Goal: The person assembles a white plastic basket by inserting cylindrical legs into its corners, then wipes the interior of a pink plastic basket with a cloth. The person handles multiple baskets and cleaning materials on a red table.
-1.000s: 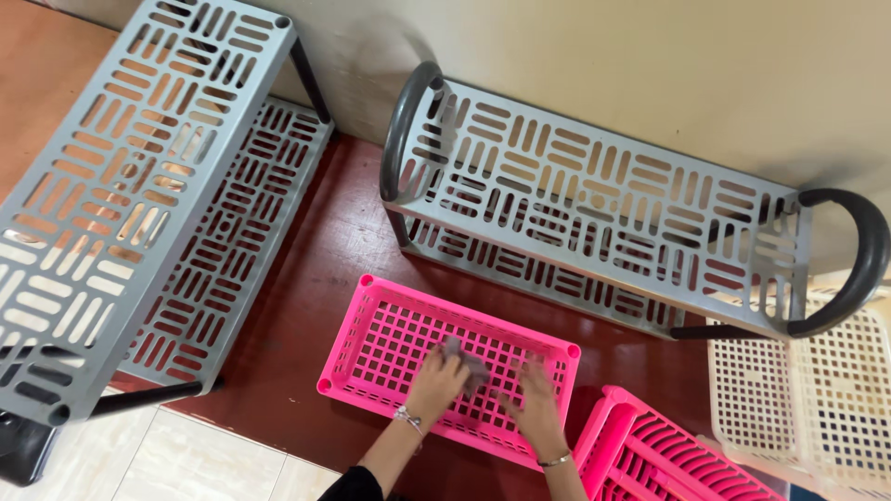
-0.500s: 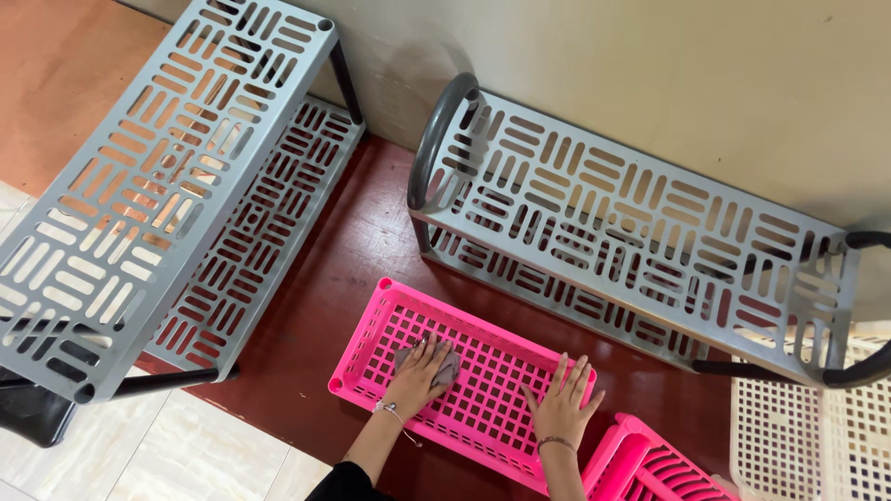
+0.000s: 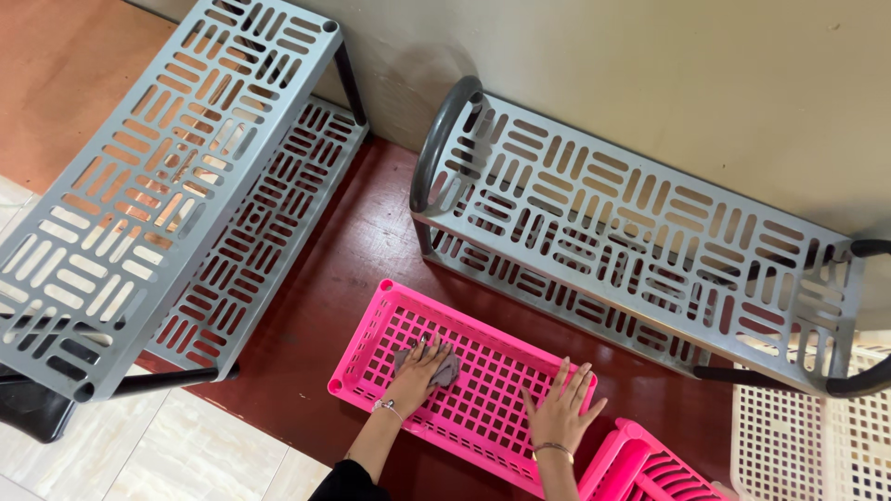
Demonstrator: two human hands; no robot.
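Left hand [image 3: 416,369] presses grey cloth [image 3: 447,367] on pink tray [image 3: 483,404]; right hand [image 3: 560,415] flat, grip apart.

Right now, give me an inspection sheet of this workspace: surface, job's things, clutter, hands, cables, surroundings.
Surface: dark red floor, with pale tiles at the lower left.
Job's things: pink perforated tray lying flat on the red floor; a small grey cloth on it.
Clutter: second pink tray at the bottom edge, white perforated tray at the right.
Hands: left hand pressed on the cloth; right hand flat on the pink tray, fingers spread, holding nothing.
Cables: nothing seen.
Surroundings: two grey slotted two-tier racks, one at the left and one along the beige wall.
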